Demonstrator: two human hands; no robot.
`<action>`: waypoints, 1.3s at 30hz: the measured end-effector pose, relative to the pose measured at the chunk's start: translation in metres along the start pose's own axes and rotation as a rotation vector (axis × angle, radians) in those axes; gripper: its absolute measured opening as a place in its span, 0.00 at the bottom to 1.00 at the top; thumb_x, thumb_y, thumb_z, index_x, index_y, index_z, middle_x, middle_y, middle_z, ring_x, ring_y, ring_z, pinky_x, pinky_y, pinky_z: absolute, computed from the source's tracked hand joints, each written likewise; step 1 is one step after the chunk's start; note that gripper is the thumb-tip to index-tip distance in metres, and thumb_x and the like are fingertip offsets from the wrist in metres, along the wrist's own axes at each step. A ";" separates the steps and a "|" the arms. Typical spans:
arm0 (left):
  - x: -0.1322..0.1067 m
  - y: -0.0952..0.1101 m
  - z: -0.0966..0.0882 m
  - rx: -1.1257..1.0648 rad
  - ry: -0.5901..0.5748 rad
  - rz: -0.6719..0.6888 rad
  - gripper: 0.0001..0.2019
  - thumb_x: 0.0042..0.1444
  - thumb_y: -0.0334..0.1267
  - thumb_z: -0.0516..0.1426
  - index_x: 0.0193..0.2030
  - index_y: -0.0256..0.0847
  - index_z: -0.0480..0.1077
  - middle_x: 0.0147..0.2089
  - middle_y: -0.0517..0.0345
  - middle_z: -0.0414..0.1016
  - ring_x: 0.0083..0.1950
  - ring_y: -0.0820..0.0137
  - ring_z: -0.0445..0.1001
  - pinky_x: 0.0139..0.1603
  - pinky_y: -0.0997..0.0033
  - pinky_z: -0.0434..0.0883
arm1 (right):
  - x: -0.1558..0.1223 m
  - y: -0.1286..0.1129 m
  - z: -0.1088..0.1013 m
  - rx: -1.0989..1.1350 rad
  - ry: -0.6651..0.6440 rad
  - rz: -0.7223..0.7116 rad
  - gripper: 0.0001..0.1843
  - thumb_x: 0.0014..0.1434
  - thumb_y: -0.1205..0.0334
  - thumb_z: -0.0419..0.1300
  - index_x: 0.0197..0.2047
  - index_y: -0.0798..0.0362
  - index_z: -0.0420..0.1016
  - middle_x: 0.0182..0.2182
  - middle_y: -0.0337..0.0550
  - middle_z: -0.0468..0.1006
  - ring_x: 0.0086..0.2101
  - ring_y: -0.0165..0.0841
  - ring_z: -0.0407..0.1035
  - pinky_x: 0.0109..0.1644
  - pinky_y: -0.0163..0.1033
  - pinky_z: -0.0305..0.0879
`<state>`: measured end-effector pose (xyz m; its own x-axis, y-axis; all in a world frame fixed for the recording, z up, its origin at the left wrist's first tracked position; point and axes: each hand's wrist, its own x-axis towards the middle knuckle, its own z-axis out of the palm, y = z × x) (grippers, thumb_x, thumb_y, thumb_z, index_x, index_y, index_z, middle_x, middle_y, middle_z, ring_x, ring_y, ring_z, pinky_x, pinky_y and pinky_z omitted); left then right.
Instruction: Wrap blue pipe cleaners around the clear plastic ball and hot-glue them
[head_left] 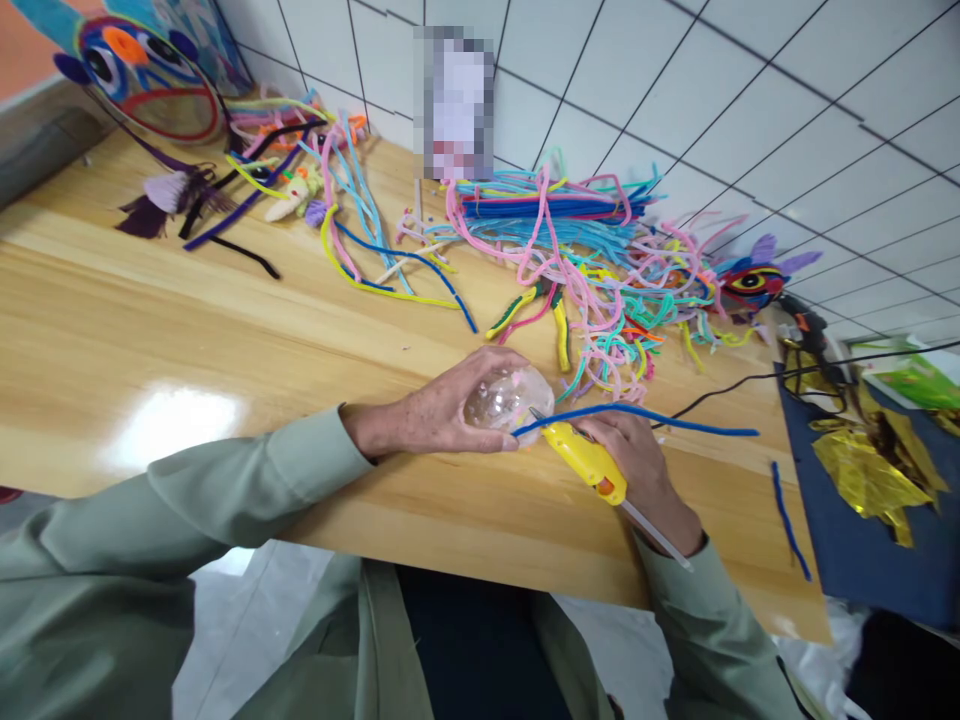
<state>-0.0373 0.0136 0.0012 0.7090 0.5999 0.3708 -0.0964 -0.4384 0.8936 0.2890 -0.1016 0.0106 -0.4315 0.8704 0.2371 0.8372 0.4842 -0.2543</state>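
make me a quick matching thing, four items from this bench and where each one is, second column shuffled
1. yellow hot glue gun
2. clear plastic piece
3. pliers
4. crumpled gold foil

a. on the dark blue surface
b. in the left hand
c. on the wooden tabletop
d. in the right hand

Pairs: 1-d, 2-b, 3-c, 4-a

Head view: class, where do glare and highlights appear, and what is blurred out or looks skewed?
In the head view, white glare washes out the grain on the left of the wooden table; small highlights dot the clear plastic piece in the left hand; coarse pixelation hides a patch before the tiled wall, whose joint lines run aslant.
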 end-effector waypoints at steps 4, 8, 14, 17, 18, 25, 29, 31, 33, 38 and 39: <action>0.000 -0.001 0.000 0.022 -0.005 0.005 0.39 0.61 0.52 0.73 0.74 0.50 0.64 0.71 0.43 0.71 0.74 0.47 0.73 0.78 0.38 0.73 | 0.002 -0.008 -0.005 0.012 0.103 -0.079 0.22 0.80 0.53 0.51 0.68 0.46 0.78 0.47 0.50 0.85 0.47 0.47 0.78 0.52 0.52 0.72; 0.000 -0.002 0.000 0.035 -0.012 0.051 0.38 0.62 0.50 0.72 0.74 0.49 0.63 0.72 0.42 0.71 0.75 0.48 0.73 0.78 0.39 0.72 | 0.007 -0.009 -0.005 0.034 0.180 -0.109 0.20 0.80 0.57 0.54 0.69 0.46 0.76 0.47 0.49 0.85 0.47 0.46 0.77 0.52 0.51 0.72; 0.000 -0.001 -0.001 0.043 -0.017 0.056 0.39 0.62 0.49 0.72 0.75 0.50 0.62 0.72 0.42 0.70 0.76 0.48 0.73 0.79 0.39 0.72 | 0.010 -0.006 -0.005 0.069 0.143 -0.108 0.20 0.79 0.57 0.54 0.68 0.42 0.78 0.45 0.46 0.86 0.44 0.47 0.77 0.50 0.52 0.72; -0.001 -0.001 0.000 0.047 -0.018 0.054 0.39 0.62 0.51 0.72 0.74 0.49 0.62 0.73 0.41 0.70 0.76 0.47 0.72 0.79 0.38 0.72 | 0.010 -0.006 -0.005 0.065 0.124 -0.141 0.21 0.79 0.58 0.53 0.69 0.44 0.77 0.45 0.47 0.86 0.44 0.46 0.77 0.48 0.51 0.72; -0.001 -0.002 0.000 0.047 -0.015 0.057 0.39 0.62 0.51 0.72 0.74 0.49 0.62 0.72 0.41 0.70 0.76 0.48 0.72 0.79 0.38 0.72 | 0.010 -0.006 -0.005 0.050 0.132 -0.145 0.20 0.79 0.58 0.53 0.68 0.45 0.77 0.45 0.47 0.86 0.44 0.45 0.77 0.48 0.50 0.71; 0.000 -0.001 0.000 0.045 -0.015 0.054 0.38 0.63 0.50 0.72 0.74 0.50 0.62 0.71 0.42 0.71 0.74 0.48 0.74 0.78 0.38 0.73 | 0.011 -0.009 -0.008 0.040 0.121 -0.158 0.20 0.79 0.59 0.54 0.69 0.46 0.76 0.47 0.49 0.86 0.44 0.46 0.78 0.47 0.50 0.72; 0.000 -0.001 -0.001 0.037 -0.013 0.061 0.38 0.62 0.49 0.72 0.75 0.50 0.63 0.71 0.42 0.71 0.74 0.48 0.74 0.78 0.38 0.73 | 0.008 -0.011 -0.007 0.037 0.143 -0.139 0.21 0.79 0.58 0.54 0.69 0.48 0.76 0.47 0.50 0.85 0.46 0.47 0.78 0.49 0.51 0.72; 0.000 -0.001 -0.001 0.032 -0.008 0.060 0.38 0.62 0.50 0.73 0.74 0.50 0.64 0.71 0.43 0.71 0.74 0.48 0.74 0.78 0.39 0.72 | 0.008 -0.012 -0.006 0.033 0.153 -0.139 0.20 0.80 0.60 0.53 0.68 0.48 0.76 0.47 0.50 0.85 0.46 0.46 0.77 0.50 0.51 0.72; 0.001 -0.001 -0.001 0.029 -0.006 0.047 0.38 0.62 0.50 0.73 0.74 0.49 0.64 0.71 0.43 0.72 0.74 0.48 0.74 0.78 0.39 0.72 | 0.009 -0.013 -0.006 0.023 0.149 -0.144 0.19 0.80 0.61 0.52 0.68 0.48 0.75 0.48 0.50 0.85 0.47 0.46 0.78 0.50 0.50 0.72; 0.001 -0.001 0.000 0.030 -0.009 0.022 0.39 0.61 0.51 0.73 0.74 0.49 0.64 0.72 0.42 0.72 0.74 0.47 0.74 0.78 0.37 0.72 | 0.012 -0.012 -0.007 0.048 0.139 -0.143 0.23 0.77 0.64 0.55 0.72 0.45 0.72 0.50 0.49 0.86 0.48 0.47 0.78 0.51 0.51 0.73; 0.001 -0.001 0.000 0.030 -0.009 0.025 0.39 0.61 0.51 0.73 0.74 0.49 0.64 0.72 0.42 0.72 0.74 0.47 0.74 0.78 0.37 0.72 | 0.012 -0.012 -0.007 0.054 0.136 -0.141 0.24 0.77 0.64 0.55 0.72 0.45 0.72 0.51 0.49 0.86 0.48 0.47 0.78 0.52 0.51 0.73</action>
<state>-0.0369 0.0149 0.0003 0.7129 0.5827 0.3902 -0.0930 -0.4729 0.8762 0.2762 -0.0979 0.0231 -0.4909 0.7752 0.3976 0.7506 0.6080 -0.2586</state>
